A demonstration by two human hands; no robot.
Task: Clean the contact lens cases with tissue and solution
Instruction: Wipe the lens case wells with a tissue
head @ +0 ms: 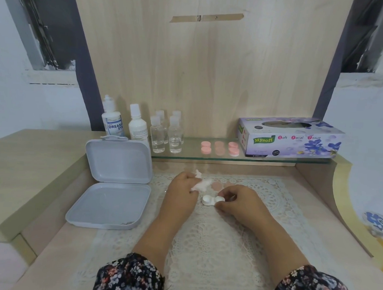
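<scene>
A white double contact lens case lies on the lace mat. My right hand pinches its right cup between thumb and fingers. My left hand grips a crumpled white tissue just left of and above the case. Two pink caps lie on the mat behind the case. Several pink caps sit on the glass shelf. Two white solution bottles stand at the shelf's left end.
An open grey plastic box lies left of the mat. Several small clear bottles stand on the shelf. A purple tissue box sits at the shelf's right. A wooden panel rises behind.
</scene>
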